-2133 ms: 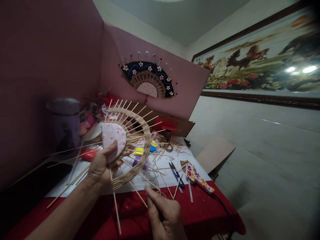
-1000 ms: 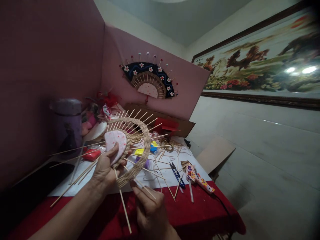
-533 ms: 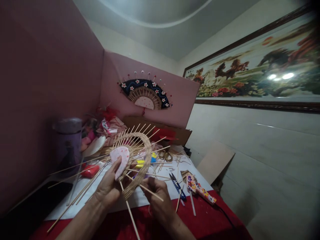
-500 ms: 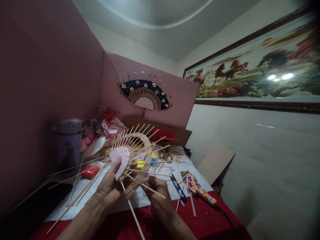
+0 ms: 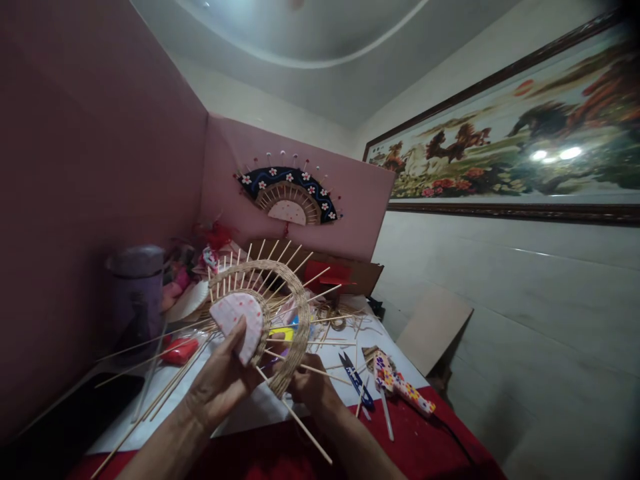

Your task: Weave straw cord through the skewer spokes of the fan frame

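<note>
While left hand grips woven fan by spotted center, right hand is at outer band, grasp unclear.

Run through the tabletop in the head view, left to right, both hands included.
Purple lidded container → red packet → left hand → right hand → blue snips → flower-patterned glue gun. The woven fan is left out, since it overlaps both hands.

Snips lie left of the glue gun (held fan further left).
</note>
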`<state>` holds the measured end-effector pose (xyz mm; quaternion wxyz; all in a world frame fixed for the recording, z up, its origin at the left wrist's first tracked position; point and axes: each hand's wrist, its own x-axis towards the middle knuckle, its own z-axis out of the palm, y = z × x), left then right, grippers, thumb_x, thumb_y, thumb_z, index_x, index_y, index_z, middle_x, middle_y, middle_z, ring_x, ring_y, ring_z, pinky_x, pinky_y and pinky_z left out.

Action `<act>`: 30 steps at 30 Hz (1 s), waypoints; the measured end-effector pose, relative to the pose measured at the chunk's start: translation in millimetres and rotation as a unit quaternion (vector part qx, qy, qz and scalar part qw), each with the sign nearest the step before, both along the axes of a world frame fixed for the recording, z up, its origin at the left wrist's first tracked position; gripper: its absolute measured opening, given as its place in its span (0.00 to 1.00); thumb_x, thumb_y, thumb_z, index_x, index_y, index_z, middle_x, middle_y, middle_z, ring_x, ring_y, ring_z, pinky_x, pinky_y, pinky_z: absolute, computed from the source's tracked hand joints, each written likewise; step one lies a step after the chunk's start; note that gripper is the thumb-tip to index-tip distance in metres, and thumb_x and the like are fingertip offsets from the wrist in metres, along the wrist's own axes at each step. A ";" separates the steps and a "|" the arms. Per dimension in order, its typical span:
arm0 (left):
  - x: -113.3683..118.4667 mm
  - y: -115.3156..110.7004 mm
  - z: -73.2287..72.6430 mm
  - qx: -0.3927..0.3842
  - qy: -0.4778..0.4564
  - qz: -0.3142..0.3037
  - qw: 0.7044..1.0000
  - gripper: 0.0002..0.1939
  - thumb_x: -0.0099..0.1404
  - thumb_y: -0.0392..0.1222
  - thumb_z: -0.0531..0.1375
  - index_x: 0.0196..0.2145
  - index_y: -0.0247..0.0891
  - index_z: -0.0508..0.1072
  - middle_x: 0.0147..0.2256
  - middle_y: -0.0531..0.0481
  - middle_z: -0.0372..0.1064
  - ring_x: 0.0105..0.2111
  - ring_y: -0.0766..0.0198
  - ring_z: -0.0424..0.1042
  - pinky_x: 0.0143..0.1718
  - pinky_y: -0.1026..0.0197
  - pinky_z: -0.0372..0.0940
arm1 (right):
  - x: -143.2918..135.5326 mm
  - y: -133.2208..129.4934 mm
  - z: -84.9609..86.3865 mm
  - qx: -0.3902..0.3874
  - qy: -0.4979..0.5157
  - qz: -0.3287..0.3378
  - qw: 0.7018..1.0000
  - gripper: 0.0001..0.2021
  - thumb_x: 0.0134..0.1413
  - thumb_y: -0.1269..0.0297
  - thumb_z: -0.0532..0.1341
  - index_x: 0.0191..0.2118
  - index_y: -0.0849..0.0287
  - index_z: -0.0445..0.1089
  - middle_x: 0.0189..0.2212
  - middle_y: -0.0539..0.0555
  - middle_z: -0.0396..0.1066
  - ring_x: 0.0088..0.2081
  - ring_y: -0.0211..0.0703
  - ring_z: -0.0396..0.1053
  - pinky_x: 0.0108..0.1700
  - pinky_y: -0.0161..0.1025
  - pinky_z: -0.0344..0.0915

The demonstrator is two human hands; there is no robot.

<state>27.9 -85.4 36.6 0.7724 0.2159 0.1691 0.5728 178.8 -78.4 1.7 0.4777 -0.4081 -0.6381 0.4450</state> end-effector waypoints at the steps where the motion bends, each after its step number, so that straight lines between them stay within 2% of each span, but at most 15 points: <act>1: 1.4 -0.4 0.2 -0.001 0.010 0.009 1.000 0.10 0.63 0.39 0.55 0.38 0.31 0.72 0.31 0.40 0.75 0.34 0.52 0.75 0.38 0.47 0.69 | -0.9 0.1 -2.0 0.009 0.008 0.009 1.000 0.14 0.47 0.59 0.58 0.16 0.60 0.63 0.11 0.44 0.53 0.14 0.29 0.46 0.16 0.30 0.44; 3: 3.3 -0.9 1.0 -0.001 0.025 0.022 0.999 0.11 0.63 0.39 0.55 0.38 0.29 0.72 0.31 0.39 0.75 0.33 0.53 0.75 0.39 0.47 0.70 | -2.6 -0.8 -5.3 0.035 0.026 0.031 0.999 0.14 0.45 0.62 0.59 0.14 0.60 0.63 0.11 0.45 0.55 0.15 0.30 0.50 0.17 0.30 0.48; 5: 3.8 -1.3 2.3 -0.008 0.035 0.021 0.999 0.11 0.63 0.39 0.54 0.38 0.28 0.71 0.31 0.38 0.75 0.33 0.52 0.75 0.39 0.47 0.70 | -3.9 -3.6 -7.5 0.056 0.033 0.059 0.996 0.09 0.45 0.66 0.59 0.18 0.59 0.68 0.16 0.47 0.62 0.18 0.33 0.58 0.21 0.32 0.56; 7: 3.3 -1.6 4.3 -0.022 0.046 0.015 0.999 0.12 0.64 0.40 0.53 0.37 0.27 0.71 0.31 0.36 0.75 0.31 0.52 0.75 0.37 0.47 0.70 | -3.9 -7.7 -9.2 0.077 0.031 0.078 0.993 0.05 0.45 0.69 0.59 0.29 0.58 0.73 0.27 0.51 0.70 0.28 0.39 0.67 0.30 0.35 0.63; 8: 3.1 -1.7 5.2 -0.027 0.048 0.020 0.998 0.12 0.64 0.40 0.53 0.37 0.27 0.71 0.30 0.36 0.75 0.31 0.53 0.75 0.37 0.48 0.71 | -3.3 -9.8 -9.9 0.099 0.029 0.079 0.992 0.10 0.44 0.71 0.59 0.35 0.57 0.73 0.33 0.52 0.71 0.34 0.42 0.68 0.36 0.37 0.65; 10: 3.2 -1.3 6.3 -0.029 0.040 0.049 0.998 0.10 0.64 0.37 0.53 0.37 0.28 0.71 0.28 0.39 0.75 0.29 0.55 0.75 0.36 0.50 0.72 | -1.2 -13.4 -11.1 0.146 0.030 0.071 0.986 0.19 0.44 0.73 0.60 0.45 0.55 0.70 0.42 0.53 0.70 0.45 0.46 0.66 0.46 0.41 0.64; 13: 5.3 1.3 4.3 -0.021 0.014 0.084 0.996 0.08 0.64 0.34 0.53 0.36 0.29 0.71 0.27 0.42 0.75 0.28 0.58 0.75 0.35 0.55 0.72 | 1.2 -16.0 -10.4 0.179 0.059 0.086 0.978 0.19 0.46 0.70 0.60 0.48 0.54 0.67 0.42 0.54 0.70 0.50 0.48 0.64 0.53 0.46 0.59; 17: 8.4 8.0 -2.5 -0.022 -0.009 0.103 0.994 0.09 0.64 0.33 0.53 0.40 0.29 0.71 0.29 0.42 0.75 0.29 0.59 0.76 0.34 0.58 0.73 | -4.8 -14.7 -5.3 0.191 0.125 0.132 0.965 0.22 0.45 0.63 0.64 0.49 0.55 0.65 0.43 0.55 0.70 0.50 0.50 0.64 0.54 0.48 0.58; 20: 9.5 12.6 -6.5 -0.027 -0.033 0.118 0.992 0.10 0.64 0.33 0.53 0.42 0.29 0.70 0.30 0.43 0.75 0.30 0.59 0.76 0.34 0.58 0.73 | -12.0 -10.6 -3.9 0.181 0.186 0.121 0.958 0.22 0.46 0.62 0.64 0.49 0.54 0.64 0.45 0.55 0.69 0.48 0.48 0.66 0.52 0.46 0.60; 26: 12.7 12.9 -11.0 -0.030 -0.021 0.082 0.996 0.09 0.64 0.36 0.54 0.39 0.29 0.71 0.30 0.41 0.75 0.31 0.56 0.76 0.35 0.55 0.73 | -14.7 0.5 -9.7 0.194 0.194 0.010 0.962 0.12 0.45 0.66 0.65 0.40 0.57 0.72 0.42 0.56 0.69 0.47 0.49 0.66 0.49 0.45 0.63; 30: 15.8 8.1 -12.7 -0.042 -0.003 0.065 0.997 0.11 0.63 0.37 0.56 0.42 0.30 0.70 0.31 0.41 0.75 0.32 0.55 0.76 0.34 0.57 0.73 | -13.6 4.7 -18.2 0.169 0.211 -0.043 0.962 0.07 0.46 0.65 0.64 0.35 0.57 0.73 0.39 0.56 0.71 0.44 0.49 0.68 0.46 0.44 0.65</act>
